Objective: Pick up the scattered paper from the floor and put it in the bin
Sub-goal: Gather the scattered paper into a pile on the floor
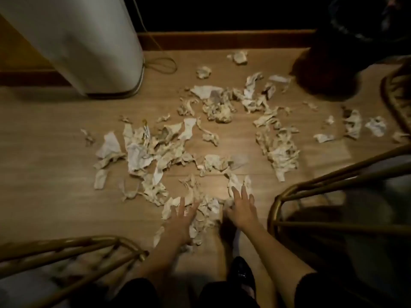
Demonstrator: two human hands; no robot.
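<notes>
Both hands reach down with fingers spread; the left hand (pixel 181 221) rests flat on the nearest crumpled paper (pixel 205 215), the right hand (pixel 241 208) touches its edge, neither grip closed on anything; light scraps may slip out of a loose scoop, or stay missed under the chair legs (pixel 333 183); the paper looks torn, creased, pale, strewn widely across the wooden floor (pixel 55 152); the dark bin (pixel 329 70) stands at far right.
</notes>
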